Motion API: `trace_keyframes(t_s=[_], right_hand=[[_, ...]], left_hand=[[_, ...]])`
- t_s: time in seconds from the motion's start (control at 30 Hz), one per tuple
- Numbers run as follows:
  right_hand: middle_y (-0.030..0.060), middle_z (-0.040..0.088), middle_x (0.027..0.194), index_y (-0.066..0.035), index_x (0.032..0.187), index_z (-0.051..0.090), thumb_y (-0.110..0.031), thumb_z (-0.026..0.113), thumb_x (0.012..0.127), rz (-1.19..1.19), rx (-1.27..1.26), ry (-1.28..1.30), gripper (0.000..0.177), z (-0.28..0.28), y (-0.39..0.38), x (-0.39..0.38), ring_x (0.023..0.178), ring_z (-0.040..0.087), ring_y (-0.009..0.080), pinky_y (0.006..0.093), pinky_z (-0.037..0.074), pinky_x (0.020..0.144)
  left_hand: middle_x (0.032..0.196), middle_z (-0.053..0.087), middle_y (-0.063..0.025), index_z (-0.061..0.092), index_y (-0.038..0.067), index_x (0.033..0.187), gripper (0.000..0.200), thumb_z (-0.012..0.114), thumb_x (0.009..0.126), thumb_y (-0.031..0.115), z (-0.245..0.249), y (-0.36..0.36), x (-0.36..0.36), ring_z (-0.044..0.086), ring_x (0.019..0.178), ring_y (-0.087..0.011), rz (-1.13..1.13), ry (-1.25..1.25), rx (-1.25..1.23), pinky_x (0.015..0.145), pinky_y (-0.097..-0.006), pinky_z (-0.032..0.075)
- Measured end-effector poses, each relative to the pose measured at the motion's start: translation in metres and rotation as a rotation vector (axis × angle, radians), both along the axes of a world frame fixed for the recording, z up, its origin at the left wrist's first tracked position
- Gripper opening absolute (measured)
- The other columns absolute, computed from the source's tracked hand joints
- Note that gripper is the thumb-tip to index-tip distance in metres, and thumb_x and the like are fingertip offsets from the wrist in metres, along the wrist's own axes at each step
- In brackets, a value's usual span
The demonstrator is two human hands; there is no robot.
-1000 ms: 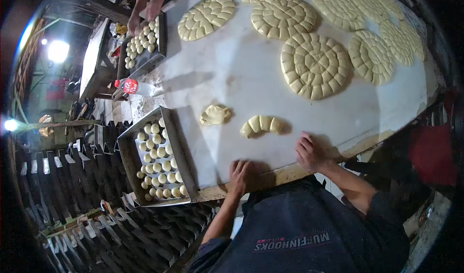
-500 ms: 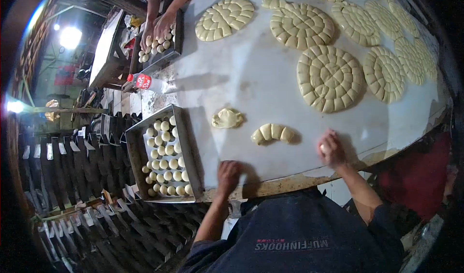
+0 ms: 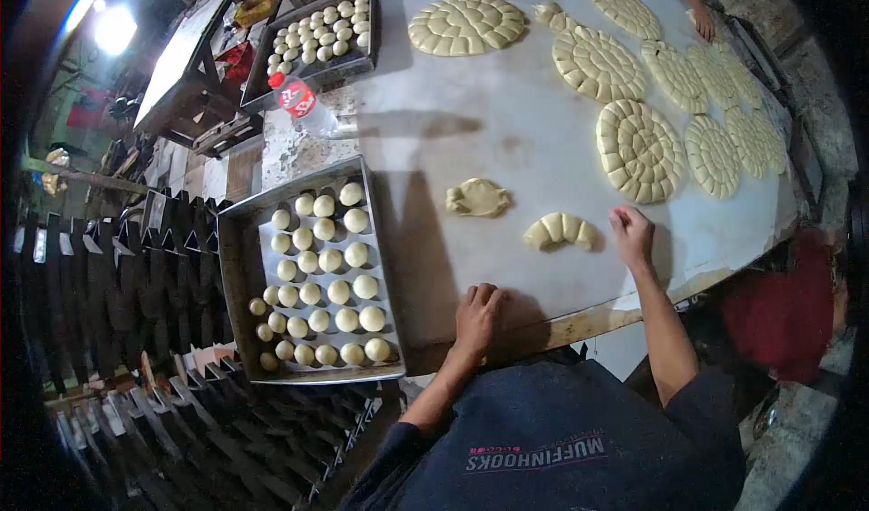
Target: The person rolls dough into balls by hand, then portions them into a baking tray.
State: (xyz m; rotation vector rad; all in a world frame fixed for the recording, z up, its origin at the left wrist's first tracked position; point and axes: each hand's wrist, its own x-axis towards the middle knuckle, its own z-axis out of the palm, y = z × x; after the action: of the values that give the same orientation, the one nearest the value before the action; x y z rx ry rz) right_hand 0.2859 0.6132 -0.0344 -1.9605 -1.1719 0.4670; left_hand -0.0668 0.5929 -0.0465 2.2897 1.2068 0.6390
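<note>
My left hand (image 3: pixel 478 319) rests near the table's front edge with its fingers curled; whatever is under them, if anything, is hidden. My right hand (image 3: pixel 633 232) is closed above the table, its fingers curled together; I cannot see what is inside. Just left of it lies a short curved row of dough pieces (image 3: pixel 559 231). Farther left is a flattened, irregular dough lump (image 3: pixel 478 198). Beyond my right hand sits a large round coil of dough pieces (image 3: pixel 640 152). To the left of my left hand stands a metal tray (image 3: pixel 237 267) with several dough balls (image 3: pixel 339 292).
More dough coils (image 3: pixel 598 64) cover the table's far right. A bottle with a red cap (image 3: pixel 301 104) stands on the left edge, near a second tray of dough balls (image 3: pixel 368 54). Other people's hands (image 3: pixel 703 20) show at the far edge. Dark metal racks (image 3: pixel 104 303) stand left.
The view has shifted, so the table's contents appear farther right. Another person's hands have left the far tray. My right hand stays closed, now nearer the curved dough row.
</note>
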Motion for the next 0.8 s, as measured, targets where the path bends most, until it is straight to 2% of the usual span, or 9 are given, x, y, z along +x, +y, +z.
trace_keyframes(t_s=[0.03,0.1,0.27,0.33,0.47,0.63,0.7,0.77,0.8], right_hand=[[0.0101,0.067,0.079,0.000,0.094,0.070,-0.015,0.070,0.084,0.086,0.102,-0.015,0.018,0.005,0.018,-0.022,0.078,0.065,0.0182,0.0303,0.051,0.073],[0.0118,0.065,0.084,0.001,0.098,0.070,-0.014,0.071,0.083,0.302,0.157,-0.025,0.021,0.020,0.058,-0.079,0.078,0.065,0.0211,0.0322,0.052,0.076],[0.0129,0.063,0.084,0.001,0.102,0.068,-0.013,0.071,0.081,0.472,0.065,-0.229,0.025,0.001,0.110,-0.155,0.081,0.065,0.0245,0.0346,0.051,0.077],[0.0136,0.063,0.085,0.001,0.100,0.066,-0.014,0.070,0.081,0.393,-0.348,-0.185,0.024,0.021,0.111,-0.162,0.084,0.065,0.0287,0.0360,0.051,0.077],[0.0154,0.065,0.086,0.001,0.093,0.065,-0.014,0.068,0.082,0.317,-0.201,0.068,0.019,0.004,0.109,-0.161,0.083,0.066,0.0321,0.0384,0.051,0.076],[0.0184,0.067,0.088,0.002,0.093,0.065,-0.011,0.067,0.085,0.609,0.178,-0.256,0.016,0.064,0.100,-0.190,0.078,0.067,0.0319,0.0413,0.053,0.071],[0.0161,0.066,0.084,0.003,0.092,0.064,-0.013,0.068,0.087,0.626,0.242,-0.169,0.017,0.111,0.074,-0.206,0.075,0.066,0.0306,0.0385,0.053,0.069],[0.0156,0.063,0.080,0.002,0.089,0.063,-0.012,0.068,0.086,0.622,0.165,-0.040,0.016,0.144,0.051,-0.206,0.073,0.065,0.0305,0.0384,0.053,0.067],[0.0156,0.063,0.080,0.002,0.089,0.063,-0.012,0.068,0.086,0.603,0.169,-0.031,0.016,0.144,0.044,-0.198,0.073,0.065,0.0305,0.0384,0.053,0.067]], left_hand=[[0.095,0.062,-0.0118,0.061,0.009,0.110,0.035,0.062,0.076,0.000,0.002,0.002,-0.014,0.058,0.090,-0.0342,-0.004,-0.014,0.000,0.075,-0.0436,0.048],[0.090,0.061,-0.0131,0.052,0.009,0.123,0.049,0.059,0.076,-0.004,0.035,0.014,-0.039,0.061,0.084,-0.0350,-0.039,-0.328,-0.692,0.073,-0.0455,0.048],[0.085,0.058,-0.0118,0.044,0.008,0.134,0.061,0.058,0.077,-0.009,0.098,0.037,-0.105,0.060,0.079,-0.0298,-0.005,-0.495,-0.441,0.077,-0.0348,0.051],[0.088,0.057,-0.0100,0.052,0.006,0.125,0.047,0.059,0.081,-0.008,0.103,0.040,-0.134,0.060,0.080,-0.0227,0.122,-0.576,-0.355,0.076,-0.0313,0.050],[0.089,0.058,-0.0093,0.060,0.003,0.114,0.030,0.059,0.085,-0.005,0.099,0.049,-0.143,0.059,0.081,-0.0193,0.305,-0.660,-0.353,0.076,-0.0311,0.049],[0.092,0.060,-0.0098,0.060,0.002,0.114,0.032,0.061,0.083,-0.004,0.120,0.071,-0.090,0.059,0.084,-0.0202,0.110,-0.616,-0.173,0.077,-0.0324,0.049],[0.089,0.061,-0.0110,0.059,0.001,0.115,0.025,0.059,0.090,0.002,0.116,0.080,-0.055,0.061,0.076,-0.0200,0.103,-0.592,-0.081,0.071,-0.0324,0.049],[0.082,0.061,-0.0121,0.059,0.001,0.116,0.022,0.051,0.099,0.012,0.126,0.080,-0.017,0.059,0.064,-0.0199,0.140,-0.721,-0.434,0.062,-0.0331,0.049],[0.075,0.059,-0.0116,0.060,0.001,0.115,0.028,0.044,0.104,0.021,0.125,0.083,-0.001,0.055,0.055,-0.0174,0.029,-0.689,-0.347,0.055,-0.0337,0.046]])
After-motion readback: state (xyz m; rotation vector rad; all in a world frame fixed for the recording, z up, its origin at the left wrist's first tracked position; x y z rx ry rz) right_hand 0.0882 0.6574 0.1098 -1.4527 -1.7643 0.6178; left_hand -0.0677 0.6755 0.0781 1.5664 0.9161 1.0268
